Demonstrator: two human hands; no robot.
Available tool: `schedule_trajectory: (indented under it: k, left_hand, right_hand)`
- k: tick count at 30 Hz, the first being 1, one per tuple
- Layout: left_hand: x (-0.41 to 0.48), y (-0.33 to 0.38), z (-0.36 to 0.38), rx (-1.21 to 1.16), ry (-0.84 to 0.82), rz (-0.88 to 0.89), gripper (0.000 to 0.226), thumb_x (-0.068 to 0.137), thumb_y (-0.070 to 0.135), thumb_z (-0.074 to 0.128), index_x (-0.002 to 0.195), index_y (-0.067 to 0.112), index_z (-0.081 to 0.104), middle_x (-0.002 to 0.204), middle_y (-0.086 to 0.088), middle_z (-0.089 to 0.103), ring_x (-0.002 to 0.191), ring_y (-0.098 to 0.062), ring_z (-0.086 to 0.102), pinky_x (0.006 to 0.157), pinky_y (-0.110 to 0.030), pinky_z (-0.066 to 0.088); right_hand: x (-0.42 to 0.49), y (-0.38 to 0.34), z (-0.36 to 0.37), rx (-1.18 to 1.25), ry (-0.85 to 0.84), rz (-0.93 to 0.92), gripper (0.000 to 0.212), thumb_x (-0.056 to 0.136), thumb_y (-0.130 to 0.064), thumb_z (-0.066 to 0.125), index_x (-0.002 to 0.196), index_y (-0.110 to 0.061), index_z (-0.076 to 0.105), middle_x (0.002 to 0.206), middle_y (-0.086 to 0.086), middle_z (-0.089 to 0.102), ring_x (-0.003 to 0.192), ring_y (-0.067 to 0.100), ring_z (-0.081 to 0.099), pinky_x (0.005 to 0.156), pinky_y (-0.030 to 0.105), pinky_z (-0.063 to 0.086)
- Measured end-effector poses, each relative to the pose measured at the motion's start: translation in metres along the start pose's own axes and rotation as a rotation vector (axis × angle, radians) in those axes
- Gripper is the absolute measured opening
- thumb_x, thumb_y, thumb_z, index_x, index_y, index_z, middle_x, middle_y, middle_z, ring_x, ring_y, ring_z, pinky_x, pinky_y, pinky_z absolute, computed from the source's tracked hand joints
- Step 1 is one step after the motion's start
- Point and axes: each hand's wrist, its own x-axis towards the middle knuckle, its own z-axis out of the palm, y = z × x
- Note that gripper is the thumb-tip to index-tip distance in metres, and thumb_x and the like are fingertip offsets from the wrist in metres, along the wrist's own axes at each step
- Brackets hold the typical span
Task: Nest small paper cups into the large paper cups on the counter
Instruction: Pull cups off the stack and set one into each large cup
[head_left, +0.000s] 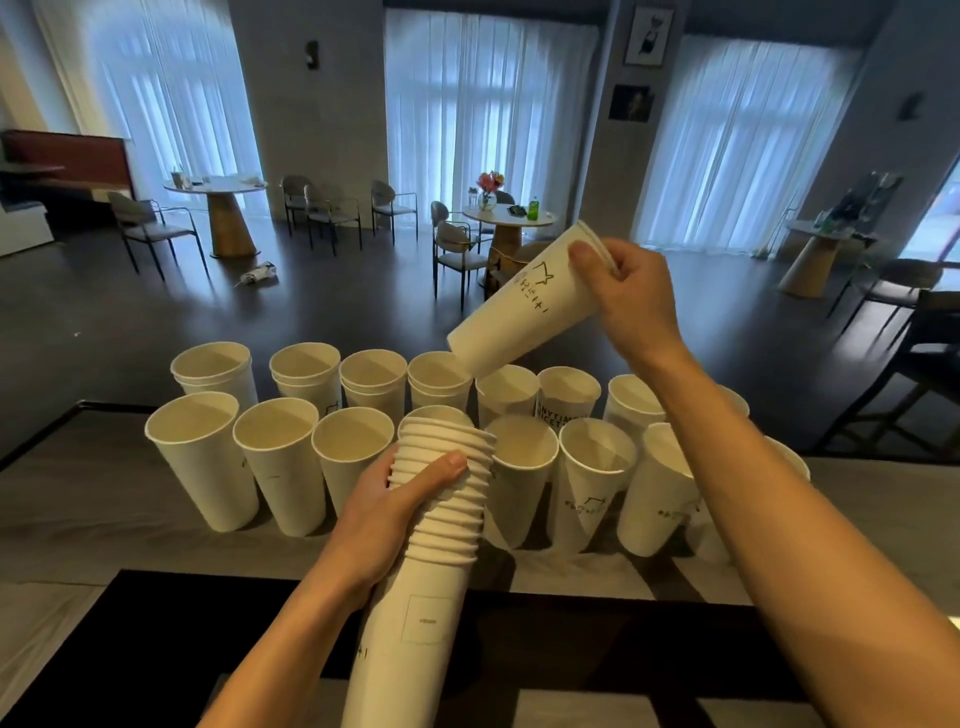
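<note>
Left hand (382, 519) is curled around a tall stack of cups (452, 525), with the thumb lying across the stacked rims near the top. It holds the stack up just in front of the cups on the counter (93, 525), and the stack leans a little toward them. Right hand (636, 299) is up higher and pinches one white cup (524, 312) by its rim, thumb on the outside and fingers curled over the edge. That cup is tipped on its side, with its bottom pointing down and left. The bottom hangs over the back row of cups (306, 376), near the middle of the row, and I cannot tell if it touches one. On the left, four back cups show two rims, one cup sitting inside another. One back cup with black letters (563, 410) stands farther right. In the front row of big cups (200, 478), all stand up with their mouths open. Past the counter is a dark floor with round tables (221, 189), chairs (148, 223), pink flowers (489, 183), a green bottle (533, 208) and white curtains (488, 104).
</note>
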Motion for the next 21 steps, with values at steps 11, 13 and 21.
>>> schedule_trajectory:
  k: [11,13,21]
  left_hand:
    - [0.005,0.005,-0.002,-0.015,-0.019,-0.005,0.041,0.072,0.045,0.063,0.109,0.029,0.063,0.086,0.020,0.078,0.078,0.002,0.073,0.056,-0.006,0.050]
    - [0.006,0.005,-0.003,-0.016,-0.019,-0.005,0.041,0.071,0.045,0.063,0.109,0.029,0.064,0.086,0.020,0.078,0.078,0.003,0.073,0.056,-0.005,0.050]
    - [0.013,0.006,-0.004,-0.013,-0.022,0.005,0.047,0.071,0.047,0.064,0.112,0.025,0.065,0.089,0.010,0.079,0.080,-0.004,0.075,0.058,-0.009,0.052]
  right_hand:
    - [-0.009,0.055,0.036,-0.643,-0.302,-0.344,0.036,0.098,-0.045,0.049,0.110,-0.018,0.071,0.104,0.008,0.072,0.084,0.020,0.064,0.057,0.017,0.032]
    - [-0.012,0.058,0.044,-0.729,-0.424,-0.333,0.038,0.100,-0.045,0.045,0.121,-0.020,0.066,0.110,0.008,0.070,0.091,0.021,0.065,0.065,0.022,0.034]
    - [-0.028,0.078,0.064,-0.746,-0.828,-0.099,0.034,0.105,-0.041,0.029,0.089,-0.026,0.055,0.098,-0.001,0.059,0.084,0.014,0.054,0.083,0.034,0.047]
